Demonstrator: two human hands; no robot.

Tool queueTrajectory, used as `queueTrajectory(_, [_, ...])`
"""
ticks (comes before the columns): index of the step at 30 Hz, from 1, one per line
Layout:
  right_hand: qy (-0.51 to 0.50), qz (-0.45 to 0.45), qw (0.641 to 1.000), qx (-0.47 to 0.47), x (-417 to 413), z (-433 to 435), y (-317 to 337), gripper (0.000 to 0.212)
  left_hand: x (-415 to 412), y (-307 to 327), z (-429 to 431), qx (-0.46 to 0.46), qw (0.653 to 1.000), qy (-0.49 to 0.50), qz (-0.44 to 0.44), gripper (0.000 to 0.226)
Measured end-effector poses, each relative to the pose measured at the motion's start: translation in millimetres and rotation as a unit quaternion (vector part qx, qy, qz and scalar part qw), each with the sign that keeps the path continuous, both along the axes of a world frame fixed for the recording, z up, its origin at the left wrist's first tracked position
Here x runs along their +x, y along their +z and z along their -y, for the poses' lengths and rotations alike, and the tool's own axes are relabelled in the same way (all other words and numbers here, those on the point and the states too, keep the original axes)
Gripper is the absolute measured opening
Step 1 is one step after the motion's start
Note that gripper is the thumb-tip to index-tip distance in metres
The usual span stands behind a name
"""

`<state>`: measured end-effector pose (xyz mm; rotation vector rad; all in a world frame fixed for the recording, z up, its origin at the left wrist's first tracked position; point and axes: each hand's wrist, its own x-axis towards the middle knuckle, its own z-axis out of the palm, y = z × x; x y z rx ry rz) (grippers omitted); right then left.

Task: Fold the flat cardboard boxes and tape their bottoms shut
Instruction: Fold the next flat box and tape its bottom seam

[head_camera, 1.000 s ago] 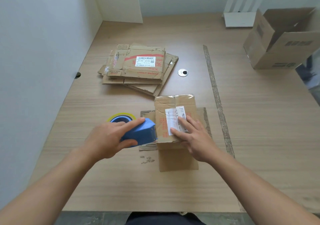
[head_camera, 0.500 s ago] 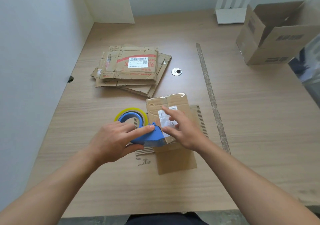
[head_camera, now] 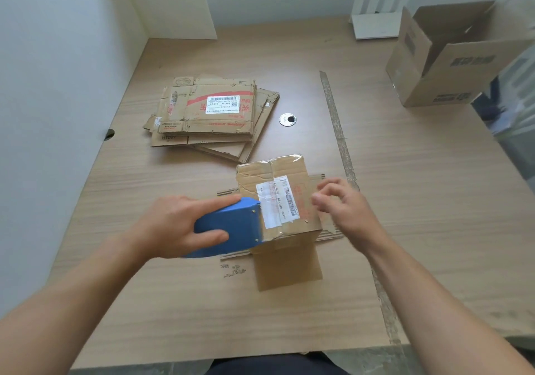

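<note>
Taping the bottom of one folded box.
My left hand (head_camera: 176,224) grips the tape dispenser (head_camera: 231,230) against the small box (head_camera: 278,195) on the table (head_camera: 419,215); my right hand (head_camera: 344,204) hovers beside it, loose and empty. One large box (head_camera: 451,56) looks assembled; a flat stack (head_camera: 214,114) waits.

A left hand (head_camera: 173,227) grips a blue tape dispenser (head_camera: 231,231), forefinger stretched along its top and thumb on its side, with the dispenser's front edge against the near left side of a small folded box (head_camera: 285,172). The box stands on the wooden worktop (head_camera: 434,215), a white barcode label (head_camera: 278,201) on its upper face and a loose flap (head_camera: 286,267) lying flat towards the person. The right hand (head_camera: 344,207), blurred, hovers at the box's right edge with its fingers (head_camera: 320,201) loosely curled. Farther back lies a stack of flat boxes (head_camera: 211,114), a round metal disc (head_camera: 287,119) just beside it. An open box (head_camera: 451,56) sits at the far right corner.
</note>
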<state>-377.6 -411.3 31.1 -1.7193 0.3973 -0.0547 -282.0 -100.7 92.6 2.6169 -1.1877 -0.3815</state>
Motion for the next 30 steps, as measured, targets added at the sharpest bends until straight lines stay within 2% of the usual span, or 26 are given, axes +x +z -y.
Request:
queueTrajectory(3, [0.002, -0.058, 0.997, 0.058, -14.3, 24.4, -8.0, 0.023, 4.6, 5.5, -14.6, 0.048, 0.992, 0.046, -0.108, 0.062])
queueTrajectory(7, [0.012, -0.101, 0.995, -0.015, -22.0, 14.8, -26.2, 0.028, 4.5, 1.9, 0.0, 0.083, 0.975, 0.073, -0.192, 0.065])
queueTrajectory(9, [0.010, -0.105, 0.994, -0.038, -25.6, 14.0, -31.6, 0.028, 3.4, -1.6, 4.5, 0.086, 0.966, 0.082, -0.229, 0.058])
queueTrajectory(13, [0.016, -0.117, 0.990, -0.081, -29.9, 14.7, -39.0, 0.031, 0.9, -5.8, 10.7, 0.107, 0.959, 0.084, -0.248, 0.049])
queueTrajectory(19, [0.018, -0.183, 0.978, -0.102, -27.8, 13.9, -48.2, 0.036, 9.4, -8.7, 24.2, 0.134, 0.951, 0.089, -0.262, 0.021])
queueTrajectory(21, [0.031, -0.221, 0.973, -0.059, -27.6, 13.4, -50.0, 0.035, 11.0, -10.6, 28.1, 0.152, 0.949, 0.085, -0.261, 0.018])
queueTrajectory(23, [0.033, -0.252, 0.967, 0.023, -27.9, 12.2, -50.7, 0.031, 12.7, -12.5, 29.3, 0.155, 0.948, 0.087, -0.265, 0.016])
queueTrajectory(27, [0.022, -0.279, 0.952, 0.124, -28.7, 12.2, -50.5, 0.025, 13.8, -14.2, 28.0, 0.155, 0.948, 0.092, -0.264, 0.017])
queueTrajectory(30, [0.020, -0.286, 0.944, 0.161, -29.2, 11.6, -53.4, 0.027, 12.3, -15.6, 27.1, 0.159, 0.947, 0.096, -0.262, 0.018])
